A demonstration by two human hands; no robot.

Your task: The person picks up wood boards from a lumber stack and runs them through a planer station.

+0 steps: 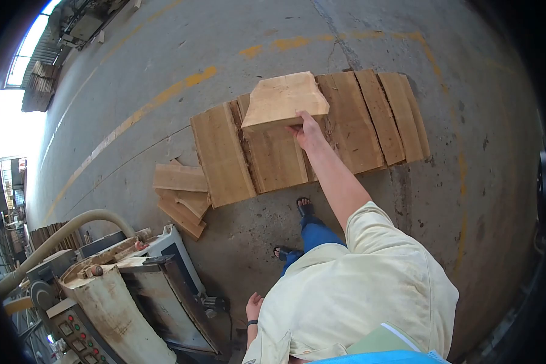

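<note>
- So far, five pale rough-sawn planks (321, 136) lie side by side on the grey concrete floor (479, 200), centre frame.
- Right hand (307, 132) fingers grip a short pale wood slab (284, 100) held above the row, not yet laid.
- Left hand (254, 305), bottom centre, hangs loosely open, holding nothing.

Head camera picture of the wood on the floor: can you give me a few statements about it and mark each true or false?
1. The right hand holds a wooden slab by its edge. True.
2. The held slab lies flat on the concrete floor. False: it is raised above the row of planks.
3. The left hand grips a plank. False: it hangs open and empty beside the machine.
4. A small pile of offcuts lies beside the row of planks. True.
5. The person wears closed boots. False: the feet are in open sandals.
</note>
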